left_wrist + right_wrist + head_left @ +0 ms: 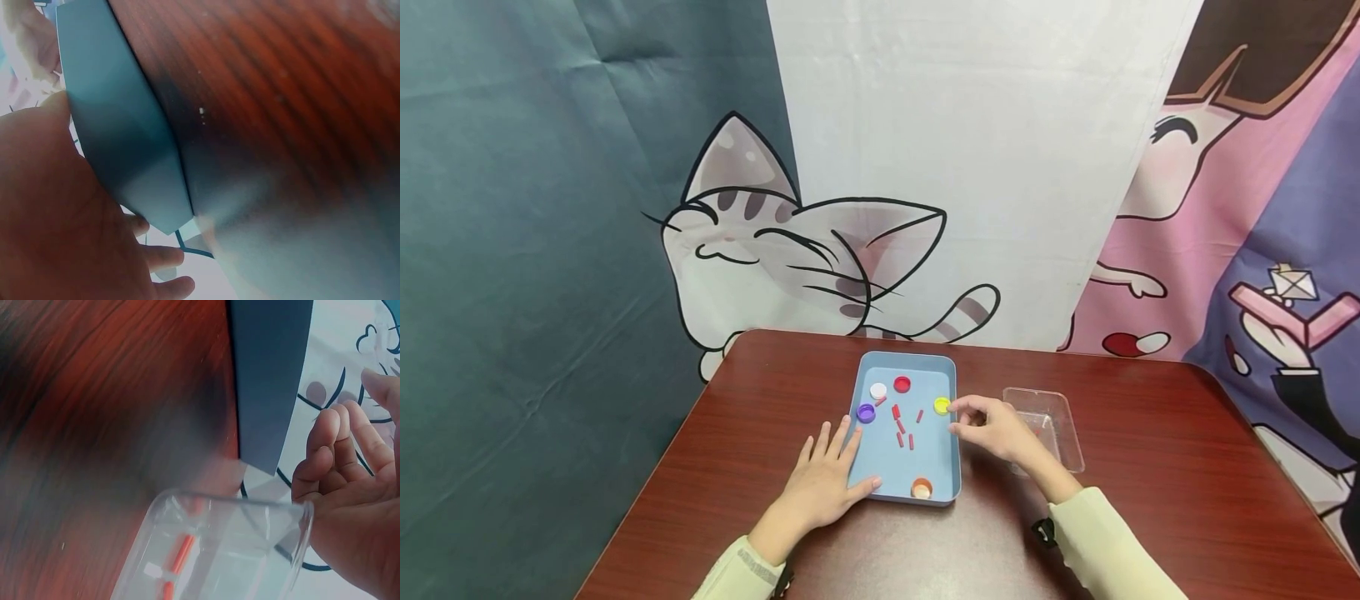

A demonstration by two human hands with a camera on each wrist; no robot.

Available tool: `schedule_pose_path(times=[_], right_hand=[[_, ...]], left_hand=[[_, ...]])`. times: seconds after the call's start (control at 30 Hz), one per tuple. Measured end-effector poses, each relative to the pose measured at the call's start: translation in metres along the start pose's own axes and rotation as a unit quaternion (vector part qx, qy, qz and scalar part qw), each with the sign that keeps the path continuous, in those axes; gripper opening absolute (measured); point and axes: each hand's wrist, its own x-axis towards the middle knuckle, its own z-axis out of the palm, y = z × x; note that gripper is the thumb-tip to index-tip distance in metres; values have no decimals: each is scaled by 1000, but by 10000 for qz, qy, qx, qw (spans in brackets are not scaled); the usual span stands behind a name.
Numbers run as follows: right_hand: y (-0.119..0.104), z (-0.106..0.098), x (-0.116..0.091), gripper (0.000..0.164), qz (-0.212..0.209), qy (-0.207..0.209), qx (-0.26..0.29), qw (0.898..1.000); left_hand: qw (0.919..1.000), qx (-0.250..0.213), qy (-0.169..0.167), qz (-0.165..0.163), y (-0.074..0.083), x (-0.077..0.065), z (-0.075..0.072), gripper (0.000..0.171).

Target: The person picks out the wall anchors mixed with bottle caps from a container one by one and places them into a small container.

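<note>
A blue tray (932, 462) lies on the table, holding several short red sticks (900, 426) and small round caps: white (877, 390), red (902, 384), purple (866, 413), yellow (942, 406) and orange (922, 487). My left hand (822, 483) rests at the tray's left edge with its fingers spread. In the left wrist view, that palm is beside the tray wall (119, 112). Over the tray's right rim, my right hand (992, 427) is nearest the yellow cap. Its fingers are bent and the thumb stands apart, with nothing visible between them in the right wrist view.
Right of the tray, partly behind my right forearm, stands a clear plastic box (1060, 417). Red pieces (181, 553) show inside it in the right wrist view. A curtain with cartoon figures (880, 167) hangs behind the brown table (1150, 442).
</note>
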Motion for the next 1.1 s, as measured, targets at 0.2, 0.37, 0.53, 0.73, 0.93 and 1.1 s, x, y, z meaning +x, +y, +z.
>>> schedule_pose_path(times=[0.2, 0.37, 0.53, 0.73, 0.93, 1.1], right_hand=[[-4, 8, 4, 26, -49, -43, -26, 10000], [-6, 15, 7, 30, -141, -148, -250, 9995], [-9, 21, 8, 33, -104, -328, -362, 9988], [-14, 25, 11, 34, -236, -576, -533, 9966], [-16, 33, 17, 35, -310, -795, -864, 9926], [-17, 38, 20, 33, -348, -898, -1027, 9900]], left_hand=[[10000, -34, -16, -28, 1, 0, -1, 89], [10000, -47, -20, -41, 2, 0, -3, 88], [10000, -46, -27, -22, 3, 0, -3, 88], [10000, -40, -48, -18, 3, -1, -3, 88], [9999, -93, -66, -29, 3, -1, -4, 88], [9999, -74, -74, -39, 3, -1, -4, 88]])
